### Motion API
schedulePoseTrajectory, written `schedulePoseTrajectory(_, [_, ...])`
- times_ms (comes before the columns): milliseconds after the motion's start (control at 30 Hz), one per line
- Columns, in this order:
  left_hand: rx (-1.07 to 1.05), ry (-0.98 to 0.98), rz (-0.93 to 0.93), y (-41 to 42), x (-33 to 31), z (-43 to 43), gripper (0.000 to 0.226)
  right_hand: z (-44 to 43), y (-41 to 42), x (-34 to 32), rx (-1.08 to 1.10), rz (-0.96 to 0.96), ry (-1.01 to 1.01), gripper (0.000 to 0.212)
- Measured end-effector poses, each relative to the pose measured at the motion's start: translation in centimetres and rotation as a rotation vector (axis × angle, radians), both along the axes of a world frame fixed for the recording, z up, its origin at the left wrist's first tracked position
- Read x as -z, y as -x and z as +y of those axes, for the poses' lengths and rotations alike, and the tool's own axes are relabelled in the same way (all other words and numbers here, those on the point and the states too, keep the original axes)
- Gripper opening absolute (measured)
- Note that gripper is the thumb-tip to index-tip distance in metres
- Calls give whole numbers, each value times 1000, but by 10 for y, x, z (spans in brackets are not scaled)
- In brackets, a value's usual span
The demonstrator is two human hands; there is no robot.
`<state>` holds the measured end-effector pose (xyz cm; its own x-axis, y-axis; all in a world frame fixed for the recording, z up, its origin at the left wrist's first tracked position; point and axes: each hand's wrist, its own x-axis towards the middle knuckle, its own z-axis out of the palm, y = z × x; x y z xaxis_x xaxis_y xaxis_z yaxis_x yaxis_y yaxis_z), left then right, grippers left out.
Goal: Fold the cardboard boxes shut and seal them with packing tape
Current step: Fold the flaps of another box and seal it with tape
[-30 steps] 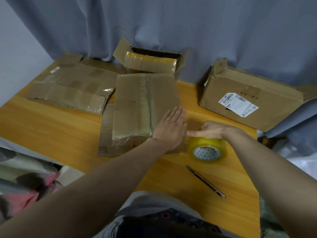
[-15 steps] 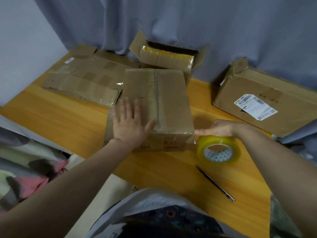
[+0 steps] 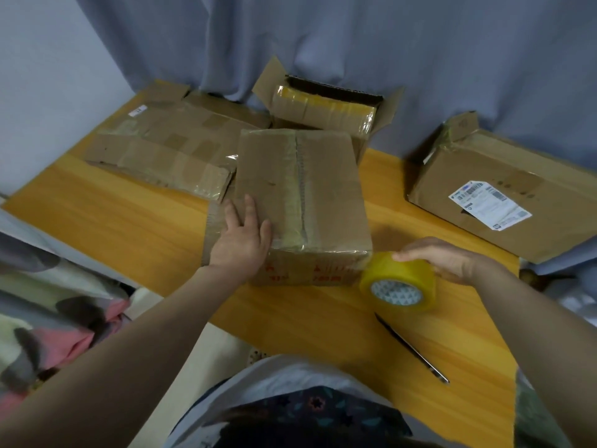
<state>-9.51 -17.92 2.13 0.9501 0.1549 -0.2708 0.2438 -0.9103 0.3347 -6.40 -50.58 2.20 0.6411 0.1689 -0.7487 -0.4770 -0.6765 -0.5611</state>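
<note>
1. Head view: left hand (image 3: 240,240) lies flat, fingers straight, on the near-left top of the closed box (image 3: 310,195) in the middle of the table (image 3: 129,227).
2. Right hand (image 3: 449,257) grips the tape roll (image 3: 399,279), fingers curled over it, just beside the box's near-right corner.
3. Pen (image 3: 410,347) lies near the roll; labelled carton (image 3: 504,195) sits far right.

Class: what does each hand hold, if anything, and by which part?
The right hand grips the tape roll by its outer band, from above. The left hand holds nothing; it rests flat on the box top.
</note>
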Motion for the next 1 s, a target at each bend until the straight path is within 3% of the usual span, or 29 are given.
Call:
schedulePoseTrajectory(100, [46,-300,15,-4,-4,-9,61,17,-3,-5,-73,-96,106,47])
schedulePoseTrajectory(200, [214,-536,-34,-8,-21,-32,48,29,-12,-7,-95,-185,187,37])
schedulePoseTrajectory(267, [311,-453,-97,-7,-32,-60,42,31,-13,-10,-100,-154,199,43])
schedulePoseTrajectory(367, [337,-210,-14,-7,-34,-115,74,30,-13,-6,-77,-139,189,50])
schedulePoseTrajectory(433, [339,-204,84,-7,-28,-142,92,29,-11,-1,-93,-117,177,43])
schedulePoseTrajectory(567, [357,-267,70,-3,-13,-149,86,20,6,1,58,16,-16,19])
schedulePoseTrajectory(633, [383,-278,43,2,-12,-141,84,15,12,7,99,50,-69,24])
schedulePoseTrajectory(800, [506,-298,-1,29,-13,-123,79,29,26,21,51,22,-103,60])
schedulePoseTrajectory(1000, [559,-339,-2,35,-11,-114,80,39,35,31,74,23,-138,69])
